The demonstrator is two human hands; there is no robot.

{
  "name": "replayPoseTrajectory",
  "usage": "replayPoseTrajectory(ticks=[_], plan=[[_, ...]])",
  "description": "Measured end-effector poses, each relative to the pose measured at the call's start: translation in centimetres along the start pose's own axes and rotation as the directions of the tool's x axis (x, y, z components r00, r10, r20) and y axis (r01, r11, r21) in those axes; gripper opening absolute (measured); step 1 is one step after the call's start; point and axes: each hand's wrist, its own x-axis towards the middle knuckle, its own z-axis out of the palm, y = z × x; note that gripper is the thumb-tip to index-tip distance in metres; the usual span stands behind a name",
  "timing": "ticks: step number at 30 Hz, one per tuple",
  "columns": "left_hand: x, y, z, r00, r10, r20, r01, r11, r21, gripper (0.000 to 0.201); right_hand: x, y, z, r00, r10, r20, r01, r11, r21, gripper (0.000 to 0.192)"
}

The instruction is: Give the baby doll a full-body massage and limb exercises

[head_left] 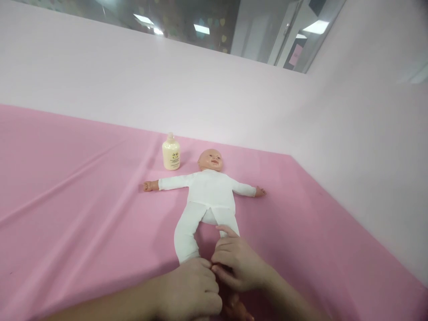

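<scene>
A baby doll in a white top and white trousers lies on its back on a pink sheet, arms spread, head toward the far wall. My left hand is curled around the cuff of one white trouser leg near the front. My right hand pinches the other trouser leg, close beside the left hand. A bare doll foot shows just below both hands.
A small cream lotion bottle stands upright next to the doll's head, on its left. Pale pink walls rise behind and to the right of the sheet. A glass panel runs along the top.
</scene>
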Motion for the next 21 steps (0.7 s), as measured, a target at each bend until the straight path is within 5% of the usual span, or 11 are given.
replayPoseTrajectory(ticks=[8,15,21], plan=[[0.29,0.45,-0.01,0.954,-0.069,0.293,0.092,0.994,-0.066,0.031,-0.38,0.1,-0.25,0.969,0.051,0.241,-0.04,0.998,-0.05,0.023],[0.29,0.44,-0.23,0.955,-0.064,0.289,0.11,0.984,-0.143,0.032,0.02,-0.35,-0.6,0.961,0.045,0.273,-0.028,0.997,-0.067,0.026],[0.06,0.55,-0.14,0.961,-0.059,0.272,0.092,0.99,-0.111,0.034,-0.21,-0.34,0.01,0.984,0.029,0.174,-0.024,0.999,-0.034,0.029]])
